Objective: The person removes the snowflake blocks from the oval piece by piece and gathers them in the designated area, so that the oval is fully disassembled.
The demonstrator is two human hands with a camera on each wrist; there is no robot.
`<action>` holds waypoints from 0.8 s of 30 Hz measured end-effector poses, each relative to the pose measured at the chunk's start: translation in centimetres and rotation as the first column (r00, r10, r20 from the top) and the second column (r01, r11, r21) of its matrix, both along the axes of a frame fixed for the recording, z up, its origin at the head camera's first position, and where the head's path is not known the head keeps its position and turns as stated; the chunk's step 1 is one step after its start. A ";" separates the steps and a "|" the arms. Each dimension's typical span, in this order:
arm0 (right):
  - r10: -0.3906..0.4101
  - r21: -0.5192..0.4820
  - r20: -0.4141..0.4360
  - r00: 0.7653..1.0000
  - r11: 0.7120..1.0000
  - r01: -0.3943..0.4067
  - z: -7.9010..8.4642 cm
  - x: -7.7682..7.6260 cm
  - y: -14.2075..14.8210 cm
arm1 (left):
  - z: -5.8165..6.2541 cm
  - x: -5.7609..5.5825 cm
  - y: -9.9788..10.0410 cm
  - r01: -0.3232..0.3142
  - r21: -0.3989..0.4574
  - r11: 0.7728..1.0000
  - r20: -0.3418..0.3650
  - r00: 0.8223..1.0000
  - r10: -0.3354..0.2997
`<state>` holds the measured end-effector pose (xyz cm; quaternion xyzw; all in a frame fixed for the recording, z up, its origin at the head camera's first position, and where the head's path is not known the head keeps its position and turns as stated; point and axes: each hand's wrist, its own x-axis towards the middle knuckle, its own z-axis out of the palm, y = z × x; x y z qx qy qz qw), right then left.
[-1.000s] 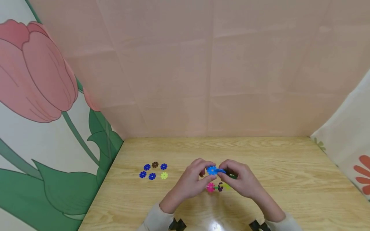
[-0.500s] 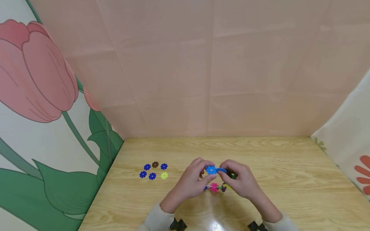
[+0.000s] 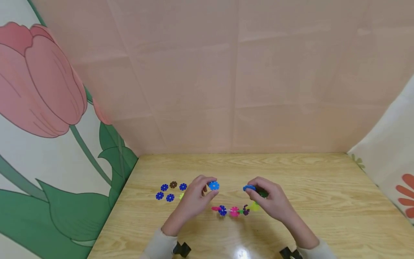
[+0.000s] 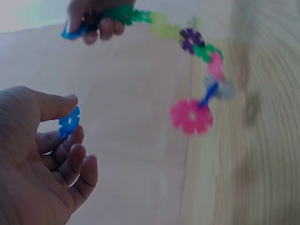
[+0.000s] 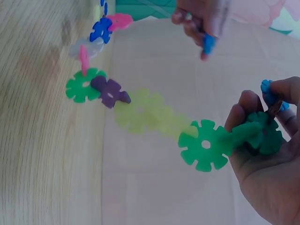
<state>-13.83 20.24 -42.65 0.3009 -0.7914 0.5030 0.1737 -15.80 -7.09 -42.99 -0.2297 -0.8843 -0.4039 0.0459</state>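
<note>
My left hand pinches a light blue snowflake disc, a notched plastic piece with a hole in the middle, between thumb and fingers. A second blue disc is pinched in my right hand, seen nearly edge-on. It belongs to the end of a chain of interlocked discs. From the right palm, a green disc leads on to pale yellow discs, a purple disc, then green, pink, clear and dark blue ones. A pink disc is at the chain's far end in the left wrist view. A gap separates the two hands.
Several loose discs lie on the wooden table to the left: dark blue ones, a brown disc and a yellow-green disc partly hidden by my left hand. A pinkish cloth hangs behind the table.
The hands were close together with the two blue discs meeting. My left hand has moved left with its disc, away from the chain. My right hand has stayed nearly in place.
</note>
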 end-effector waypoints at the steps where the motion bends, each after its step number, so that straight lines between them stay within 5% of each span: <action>1: 0.001 -0.003 0.004 1.000 1.000 -0.001 0.0 0.0 0.0 | -0.3 -0.1 -0.6 -0.011 -0.006 1.000 0.002 1.000 0.011; 11: -0.008 0.074 0.026 1.000 0.997 0.006 0.3 0.2 0.2 | -2.1 -1.6 -6.3 -0.137 -0.050 0.989 0.015 0.990 0.138; 24: 0.057 0.116 -0.006 0.998 0.992 -0.055 0.3 0.0 0.5 | -5.6 -5.7 -14.2 -0.282 -0.032 0.959 0.104 0.953 0.284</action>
